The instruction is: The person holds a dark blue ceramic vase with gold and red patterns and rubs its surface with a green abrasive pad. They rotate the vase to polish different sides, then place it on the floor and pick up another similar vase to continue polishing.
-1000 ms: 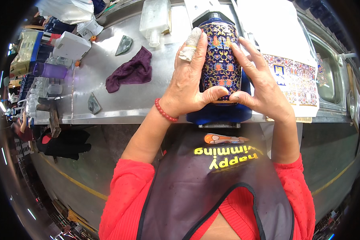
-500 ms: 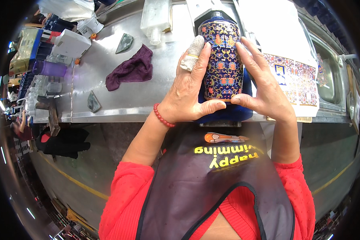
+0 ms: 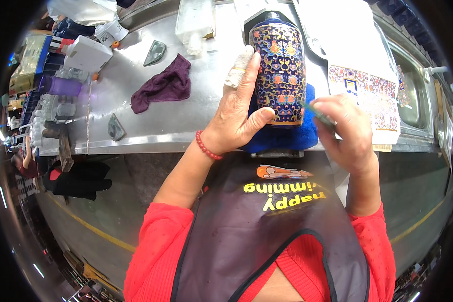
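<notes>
My left hand [image 3: 235, 123] fingers clasp patterned blue vase [image 3: 279, 70] on blue towel [image 3: 282, 137], table [image 3: 176, 126] front edge. Right hand [image 3: 345, 128] fingers pinch thin green tool [image 3: 317, 114] at vase's base.

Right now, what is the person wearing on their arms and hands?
Both forearms are bare below pushed-up red sleeves. The left hand has a red bead bracelet at the wrist and a whitish wrap on one fingertip. The right hand is bare, without gloves.
</notes>
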`<action>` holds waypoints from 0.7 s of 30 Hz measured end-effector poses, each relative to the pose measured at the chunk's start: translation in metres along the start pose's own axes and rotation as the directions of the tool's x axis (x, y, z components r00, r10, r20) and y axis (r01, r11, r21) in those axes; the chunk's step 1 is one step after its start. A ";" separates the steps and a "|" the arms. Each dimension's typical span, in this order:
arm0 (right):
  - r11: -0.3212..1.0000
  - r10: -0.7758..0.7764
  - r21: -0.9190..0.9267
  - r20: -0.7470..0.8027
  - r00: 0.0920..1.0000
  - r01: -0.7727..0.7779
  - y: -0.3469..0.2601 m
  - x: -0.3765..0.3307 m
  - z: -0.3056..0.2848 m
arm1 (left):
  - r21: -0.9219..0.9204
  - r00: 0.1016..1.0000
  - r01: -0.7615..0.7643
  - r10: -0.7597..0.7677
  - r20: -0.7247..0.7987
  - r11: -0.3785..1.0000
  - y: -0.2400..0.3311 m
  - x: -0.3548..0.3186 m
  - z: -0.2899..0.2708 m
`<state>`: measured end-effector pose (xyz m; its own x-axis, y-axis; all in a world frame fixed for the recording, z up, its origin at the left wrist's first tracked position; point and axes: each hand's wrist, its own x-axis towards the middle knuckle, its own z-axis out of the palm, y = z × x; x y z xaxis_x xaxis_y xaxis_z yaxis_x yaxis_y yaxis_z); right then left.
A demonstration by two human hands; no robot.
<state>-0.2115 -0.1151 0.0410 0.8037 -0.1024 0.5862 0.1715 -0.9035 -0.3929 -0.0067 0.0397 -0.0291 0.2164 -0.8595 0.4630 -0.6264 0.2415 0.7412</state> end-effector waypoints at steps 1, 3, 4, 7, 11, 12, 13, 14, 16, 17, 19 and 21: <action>0.998 -0.048 -0.025 0.037 0.998 0.049 -0.003 0.002 -0.001 | 0.002 1.000 0.003 -0.003 -0.007 1.000 0.000 0.000 0.002; 0.983 -0.142 -0.106 0.088 0.986 0.151 -0.010 0.003 -0.002 | 0.010 1.000 0.011 -0.011 -0.024 1.000 -0.001 -0.001 0.005; 0.974 -0.175 -0.126 0.118 0.978 0.189 -0.012 0.003 -0.003 | 0.021 1.000 0.011 -0.010 -0.029 1.000 -0.001 -0.001 0.006; 0.977 -0.189 -0.070 0.163 0.968 0.202 -0.018 -0.001 -0.005 | 0.035 0.999 0.005 -0.004 -0.042 0.999 0.000 -0.001 0.007; 0.993 -0.118 0.007 0.095 0.988 0.118 -0.013 -0.014 -0.009 | 0.026 0.998 -0.032 0.034 -0.047 0.999 0.002 0.000 0.007; 0.995 -0.104 0.008 0.061 0.993 0.103 -0.011 -0.017 -0.009 | 0.031 0.998 -0.048 0.050 -0.049 0.998 0.002 0.001 0.007; 0.996 -0.090 0.010 0.027 0.996 0.089 -0.009 -0.020 -0.008 | 0.040 0.997 -0.048 0.050 -0.053 0.998 0.003 0.002 0.008; 0.996 -0.085 0.001 0.012 0.996 0.085 -0.006 -0.022 -0.008 | 0.049 0.997 -0.047 0.050 -0.058 0.998 0.003 0.002 0.009; 0.998 -0.056 0.005 -0.038 0.998 0.056 -0.001 -0.026 -0.003 | 0.034 0.997 -0.036 0.038 -0.068 0.999 0.004 0.003 0.010; 0.999 -0.051 0.011 -0.068 0.996 0.052 0.001 -0.027 0.000 | 0.022 0.997 -0.029 0.030 -0.069 0.999 0.005 0.003 0.011; 0.999 -0.050 -0.001 -0.066 0.997 0.050 0.004 -0.029 0.005 | -0.002 0.998 -0.014 0.014 -0.069 1.000 0.005 0.004 0.011; 0.999 -0.039 0.017 -0.044 0.998 0.039 0.006 -0.032 0.011 | -0.004 0.998 -0.014 0.014 -0.060 1.000 0.005 0.004 0.011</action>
<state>-0.2301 -0.1129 0.0122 0.7705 -0.0858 0.6317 0.2128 -0.8994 -0.3817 -0.0171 0.0325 -0.0285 0.2520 -0.8276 0.5016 -0.6267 0.2554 0.7362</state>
